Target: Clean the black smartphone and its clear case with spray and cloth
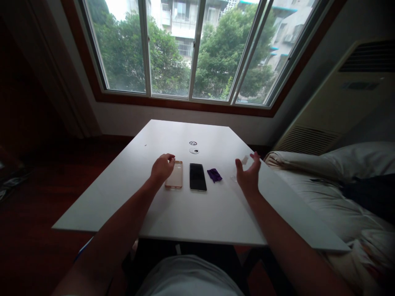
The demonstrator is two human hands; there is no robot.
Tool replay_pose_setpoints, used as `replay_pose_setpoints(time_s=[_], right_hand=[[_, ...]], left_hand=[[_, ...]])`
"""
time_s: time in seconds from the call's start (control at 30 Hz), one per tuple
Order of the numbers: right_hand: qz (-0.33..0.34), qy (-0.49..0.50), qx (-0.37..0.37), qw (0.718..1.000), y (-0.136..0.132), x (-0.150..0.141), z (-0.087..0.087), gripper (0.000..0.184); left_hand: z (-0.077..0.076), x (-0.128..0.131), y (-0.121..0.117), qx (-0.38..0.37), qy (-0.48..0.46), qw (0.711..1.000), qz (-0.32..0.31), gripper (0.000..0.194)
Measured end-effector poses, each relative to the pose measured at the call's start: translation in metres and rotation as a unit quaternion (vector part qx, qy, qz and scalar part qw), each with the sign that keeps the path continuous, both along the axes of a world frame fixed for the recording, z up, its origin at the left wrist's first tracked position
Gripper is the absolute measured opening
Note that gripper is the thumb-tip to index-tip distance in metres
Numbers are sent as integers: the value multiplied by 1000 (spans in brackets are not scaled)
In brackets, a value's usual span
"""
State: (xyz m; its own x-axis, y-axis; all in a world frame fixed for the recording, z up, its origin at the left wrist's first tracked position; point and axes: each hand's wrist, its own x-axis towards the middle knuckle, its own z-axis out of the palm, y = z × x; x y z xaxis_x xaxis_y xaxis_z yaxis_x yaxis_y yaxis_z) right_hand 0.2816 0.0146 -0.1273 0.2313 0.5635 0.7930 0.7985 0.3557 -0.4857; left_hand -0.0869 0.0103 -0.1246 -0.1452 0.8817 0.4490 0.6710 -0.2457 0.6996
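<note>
My left hand (163,167) is over the upper left edge of a clear phone case (174,176) with an orange-tan rim, its fingers loosely bent and apart. Whether the fingertips touch the case I cannot tell. Right of the case, a black-screened smartphone (198,177) lies flat, face up. Beside the phone is a crumpled dark purple cloth or packet (214,175). My right hand (248,174) is raised at the table's right side, thumb and fingers spread. A scrap of clear film (245,160) shows behind its thumb gap, apparently not gripped.
Everything lies on a white table (129,205). Two small round stickers or discs, one dark-patterned (193,143) and one white (194,151), are toward its far side. A padded sofa (308,193) stands close on the right. Beyond the table are a window and wall.
</note>
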Motion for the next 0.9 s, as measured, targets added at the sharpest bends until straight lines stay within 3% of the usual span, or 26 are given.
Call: replay_pose_setpoints(time_s=[0.1,0.17,0.23,0.37,0.47,0.57,0.77,0.83,0.9], right_hand=[[-20,-91,62,994,-20,-12,8,58],[50,-147,-14,988,-31,-28,8,40],[73,-167,-117,976,-37,-46,2,40],[-42,-224,-251,941,-34,-72,-17,48],[-76,-252,-322,909,-27,-73,-27,46],[-61,-239,-324,913,-23,-67,-29,35],[6,-113,-265,957,-25,-66,-22,30],[47,-72,-246,965,-28,-70,-17,31],[95,-41,-216,971,-31,-75,-10,32]], left_hand=[[1,-2,0,-9,16,1000,1,24],[1,-1,-2,-27,45,999,4,27],[0,0,-4,-65,102,992,23,30],[-3,-6,-4,-168,202,963,67,37],[-3,-11,-3,-206,218,952,66,40],[-1,-10,-4,-213,227,948,65,42],[-5,-6,-3,-276,277,917,72,42],[-8,-6,-2,-264,274,922,74,37],[-10,-4,-3,-197,250,946,66,37]])
